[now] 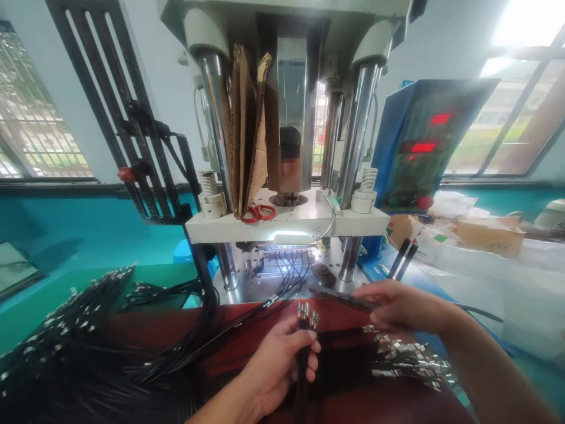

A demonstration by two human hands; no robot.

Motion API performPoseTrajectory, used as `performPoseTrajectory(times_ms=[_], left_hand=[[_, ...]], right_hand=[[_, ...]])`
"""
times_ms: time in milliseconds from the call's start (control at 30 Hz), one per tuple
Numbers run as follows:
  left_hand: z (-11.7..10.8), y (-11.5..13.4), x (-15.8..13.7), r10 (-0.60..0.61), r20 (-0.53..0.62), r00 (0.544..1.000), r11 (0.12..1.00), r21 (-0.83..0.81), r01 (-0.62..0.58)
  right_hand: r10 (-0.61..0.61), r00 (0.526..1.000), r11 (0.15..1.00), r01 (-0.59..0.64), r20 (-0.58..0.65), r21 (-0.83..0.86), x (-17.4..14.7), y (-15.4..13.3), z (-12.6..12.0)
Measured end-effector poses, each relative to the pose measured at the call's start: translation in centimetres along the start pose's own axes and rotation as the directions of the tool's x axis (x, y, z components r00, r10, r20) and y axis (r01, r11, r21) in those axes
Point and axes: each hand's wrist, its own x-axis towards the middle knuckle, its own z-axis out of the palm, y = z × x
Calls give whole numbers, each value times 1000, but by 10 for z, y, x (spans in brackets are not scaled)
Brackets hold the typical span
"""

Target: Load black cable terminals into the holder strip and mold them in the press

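My left hand is closed around a bundle of black cables, with their metal plug ends pointing up above my thumb. To the right, my right hand grips a slim dark tool that looks like pliers. Its tip points left, just above the plug ends and apart from them. Behind both hands, several black cables run into the lit mould of a press. More cables with metal ends lie below my right hand.
Heaps of black cables lie at the left. Red-handled scissors and cardboard sheets rest on the press plate. A blue control box with red displays stands at the right, near plastic bags.
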Motion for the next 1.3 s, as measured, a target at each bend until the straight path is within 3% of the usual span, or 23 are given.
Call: performPoseTrajectory(times_ms=[100,200,300,400,600,733,833,1067,1300], left_hand=[[2,3,2,-12,2,1000,1000,22,12],[4,6,6,-15,12,1000,999,38,15],[5,7,9,-30,25,999,999,40,29],[7,8,13,-44,34,998,997,58,42],[14,10,23,-15,31,999,989,145,11],[17,8,25,48,-13,999,982,183,-45],[16,4,23,35,-54,998,979,205,-24],[18,2,20,69,-73,995,973,224,-51],[19,1,17,82,-40,996,963,260,-69]], right_hand=[[-81,994,969,95,-72,228,0,7,9],[-175,955,903,252,-239,349,21,7,35],[-229,898,836,379,-375,396,46,9,62],[-234,867,813,422,-439,401,59,16,76],[-217,823,790,464,-525,401,62,21,80],[-187,830,792,444,-526,419,61,19,85],[-182,845,808,419,-502,413,59,18,89],[-239,793,891,408,-561,198,55,16,94],[-277,767,920,386,-579,71,52,11,96]])
